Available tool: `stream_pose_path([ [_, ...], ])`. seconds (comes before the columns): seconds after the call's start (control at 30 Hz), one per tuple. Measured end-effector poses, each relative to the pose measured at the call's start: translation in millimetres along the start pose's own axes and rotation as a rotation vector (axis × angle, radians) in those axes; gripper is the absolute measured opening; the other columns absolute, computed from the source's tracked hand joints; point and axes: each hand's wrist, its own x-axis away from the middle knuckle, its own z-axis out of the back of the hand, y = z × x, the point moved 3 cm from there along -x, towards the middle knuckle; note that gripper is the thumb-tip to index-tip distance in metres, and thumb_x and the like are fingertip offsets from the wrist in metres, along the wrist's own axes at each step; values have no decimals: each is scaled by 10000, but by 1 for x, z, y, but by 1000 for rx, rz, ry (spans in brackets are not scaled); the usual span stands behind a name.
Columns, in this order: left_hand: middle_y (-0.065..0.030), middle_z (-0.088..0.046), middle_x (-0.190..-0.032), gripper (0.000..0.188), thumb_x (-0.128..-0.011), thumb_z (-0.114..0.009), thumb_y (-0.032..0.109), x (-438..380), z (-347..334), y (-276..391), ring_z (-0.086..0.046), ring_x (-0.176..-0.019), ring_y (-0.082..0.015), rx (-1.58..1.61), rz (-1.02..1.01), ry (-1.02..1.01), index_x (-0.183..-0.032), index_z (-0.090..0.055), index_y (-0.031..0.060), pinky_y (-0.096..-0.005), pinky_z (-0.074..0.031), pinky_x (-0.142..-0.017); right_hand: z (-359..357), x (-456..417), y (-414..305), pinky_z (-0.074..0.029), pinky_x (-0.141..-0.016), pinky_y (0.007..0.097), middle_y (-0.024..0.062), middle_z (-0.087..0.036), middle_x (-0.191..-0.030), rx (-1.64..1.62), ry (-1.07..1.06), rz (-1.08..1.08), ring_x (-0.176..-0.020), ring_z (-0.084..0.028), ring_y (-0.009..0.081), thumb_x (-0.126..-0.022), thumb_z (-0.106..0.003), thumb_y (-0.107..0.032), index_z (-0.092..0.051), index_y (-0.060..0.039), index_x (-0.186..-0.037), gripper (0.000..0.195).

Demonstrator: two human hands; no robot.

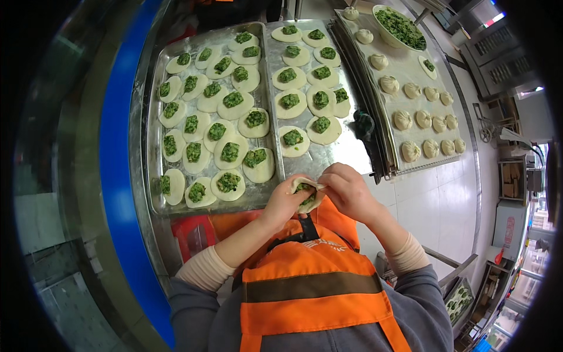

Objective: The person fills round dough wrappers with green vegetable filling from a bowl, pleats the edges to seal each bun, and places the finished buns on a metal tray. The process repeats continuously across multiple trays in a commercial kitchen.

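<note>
My left hand (283, 200) cups a round dough wrapper (313, 206) with chopped green filling, its thumb resting on the filling. At the wrapper's right rim, my right hand (347, 191) pinches the dough edge, which is partly gathered. Both hands are just above the orange apron (308, 281), at the near edge of the steel worktable (316, 160). Dough rounds topped with green filling lie in rows on the metal tray (275, 132) and on the steel surface to its right. The fingers under the wrapper are mostly hidden.
To the right, a cloth-lined rack (398, 101) holds several pleated buns (402, 119), one unclosed filled wrapper (427, 67) and a bowl of green filling (399, 27). A dark bundle (363, 125) lies beside the rack. A red plastic stool (191, 233) stands under the table edge.
</note>
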Motion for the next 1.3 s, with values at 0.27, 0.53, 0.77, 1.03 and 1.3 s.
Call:
stream_pose_path([
  [0.27, -78, -652, -1038, 316, -913, -588, -19, -6, 16, 7, -636, -935, -132, -465, -65, -138, -1226, -557, -4, -287, -536, -781, 7, -14, -14, -477, -746, 374, 120, -578, -908, 103, -134, 61, -835, -577, 282, -867, -682, -83, -579, -34, -1085, 245],
  [0.53, -73, -628, -1159, 418, -972, -573, 95, -7, 17, 7, -627, -975, -122, 105, 0, -158, -1377, -474, 68, -276, -550, -683, 1, -10, 8, -483, -708, 381, 130, -567, -864, -145, -109, -295, -804, -584, 309, -874, -656, -51, -588, -23, -984, 132],
  [0.77, -48, -607, -1037, 315, -1037, -474, 182, 12, -2, 10, -603, -749, -112, 14, -130, -86, -1337, -461, 87, -240, -510, -541, 6, -20, -2, -457, -726, 372, 82, -578, -877, -349, -91, -308, -829, -566, 286, -769, -698, -9, -616, -39, -932, 184],
  [1.03, -69, -615, -1029, 327, -991, -472, 42, -2, 11, 10, -607, -812, -91, -460, -497, -130, -1318, -469, 37, -239, -507, -530, 9, -31, -9, -419, -762, 367, 28, -574, -913, -50, -142, -12, -875, -545, 251, -724, -744, -101, -636, -106, -931, 233],
  [1.3, -50, -591, -1138, 431, -983, -458, 35, -9, 13, 19, -602, -1031, -129, -300, -95, -260, -1412, -430, 62, -287, -541, -792, 5, -29, -7, -414, -759, 362, 29, -569, -887, -81, -208, -86, -851, -557, 252, -751, -735, -119, -645, -102, -973, 241],
])
